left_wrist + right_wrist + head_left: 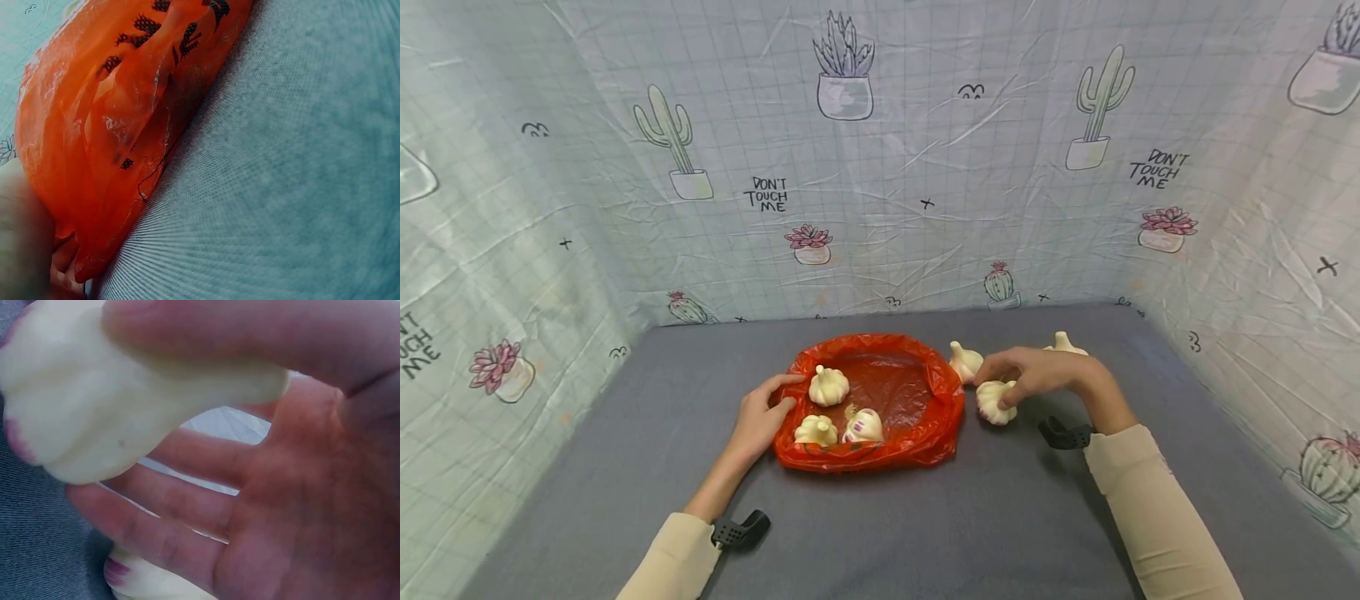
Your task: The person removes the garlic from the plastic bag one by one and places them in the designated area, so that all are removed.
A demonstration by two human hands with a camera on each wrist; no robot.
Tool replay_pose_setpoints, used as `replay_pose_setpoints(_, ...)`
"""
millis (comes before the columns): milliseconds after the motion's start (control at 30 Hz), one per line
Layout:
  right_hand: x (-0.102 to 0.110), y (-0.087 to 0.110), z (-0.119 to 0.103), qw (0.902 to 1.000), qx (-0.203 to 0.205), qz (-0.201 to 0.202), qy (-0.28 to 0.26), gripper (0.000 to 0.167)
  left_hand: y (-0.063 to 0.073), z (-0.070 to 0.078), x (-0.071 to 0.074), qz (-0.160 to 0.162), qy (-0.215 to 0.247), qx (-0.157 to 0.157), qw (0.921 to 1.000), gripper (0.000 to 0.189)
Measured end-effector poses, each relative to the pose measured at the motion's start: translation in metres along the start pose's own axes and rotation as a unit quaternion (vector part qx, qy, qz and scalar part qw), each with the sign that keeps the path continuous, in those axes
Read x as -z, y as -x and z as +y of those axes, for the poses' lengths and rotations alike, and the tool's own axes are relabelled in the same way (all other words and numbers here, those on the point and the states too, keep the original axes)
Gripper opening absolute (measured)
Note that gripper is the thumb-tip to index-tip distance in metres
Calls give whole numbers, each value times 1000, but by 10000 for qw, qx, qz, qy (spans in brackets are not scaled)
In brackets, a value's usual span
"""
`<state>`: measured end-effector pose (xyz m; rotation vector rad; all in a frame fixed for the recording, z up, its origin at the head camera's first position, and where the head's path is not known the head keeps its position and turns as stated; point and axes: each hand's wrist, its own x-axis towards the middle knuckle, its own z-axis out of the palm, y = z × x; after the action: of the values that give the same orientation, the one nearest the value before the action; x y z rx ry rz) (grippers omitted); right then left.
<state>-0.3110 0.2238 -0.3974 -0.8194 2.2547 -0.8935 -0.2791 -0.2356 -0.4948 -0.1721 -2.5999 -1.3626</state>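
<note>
A red plastic bag (917, 450) sits with its mouth spread wide and its rim rolled out. My left hand (758, 417) holds the bag's left rim; in the left wrist view part of that hand (24, 231) lies against the printed plastic. Inside the bag are a garlic bulb (829, 387) at the back left, another bulb (816, 431) near the front and a purple-marked bulb (863, 426) beside it. Right of the bag, my right hand (1037, 371) grips a garlic bulb (995, 403) between thumb and fingers. Its purple-tinged base shows in the right wrist view.
One garlic bulb (965, 362) stands just past the bag's right rim. Another bulb (1066, 343) is partly hidden behind the right hand. Grey cloth (880, 533) covers the table, and a cactus-print sheet (895, 158) hangs around its back and sides.
</note>
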Motion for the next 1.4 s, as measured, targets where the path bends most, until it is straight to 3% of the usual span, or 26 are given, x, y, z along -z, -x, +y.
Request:
replay_pose_setpoints(333, -1, -2, 2, 9993, 131, -178, 297, 48, 0, 1, 5, 4, -6, -2, 10000, 43)
replay_pose_setpoints(667, -2, -4, 1, 9997, -80, -247, 0, 50, 1, 0, 10, 119, -183, -93, 9997, 42)
replay_pose_setpoints(933, -1, -1, -1, 9997, -62, -178, -123, 48, 2, -4, 10, 231, -151, 84, 9996, 41)
replay_pose_setpoints(1233, 1, 2, -8, 9996, -33, 225, 152, 44, 2, -8, 8, 221, -14, 268, 9994, 38)
replay_pose_setpoints(1400, 2, 3, -12, 9960, 136, 718, 515, 36, 1, -6, 9, 229, 38, 234, 9995, 38)
